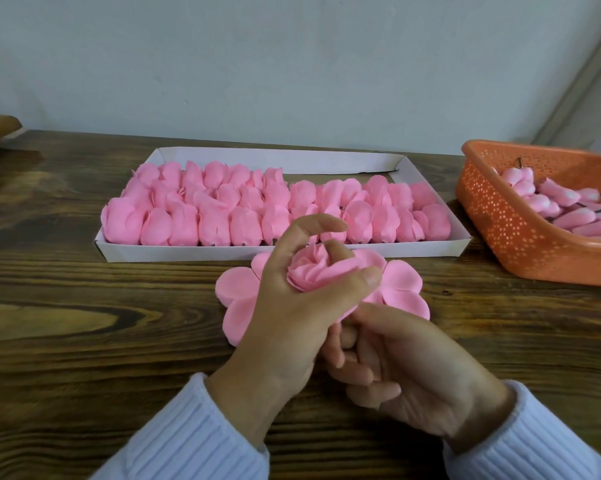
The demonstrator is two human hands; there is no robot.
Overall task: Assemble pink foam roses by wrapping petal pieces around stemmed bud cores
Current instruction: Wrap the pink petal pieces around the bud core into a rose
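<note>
With the left hand (285,310) curled round the half-wrapped rose (309,271) just above the bench (84,341) and the right hand (406,362) curled beneath it, grip hidden, any slackening might have let it unwind.

At the centre of the frame I see the left hand (285,317) curled round a ruffled pink bud (309,270), its thumb across the front. Flat petal pieces (238,284) fan out beneath it on the table (84,306). Just below, the right hand (413,372) has its fingers curled under the petals; I cannot tell what it grips. Behind, a white tray (327,252) holds rows of pink roses (223,216). At the right edge, an orange basket (507,230) contains bud cores (562,206).
</note>
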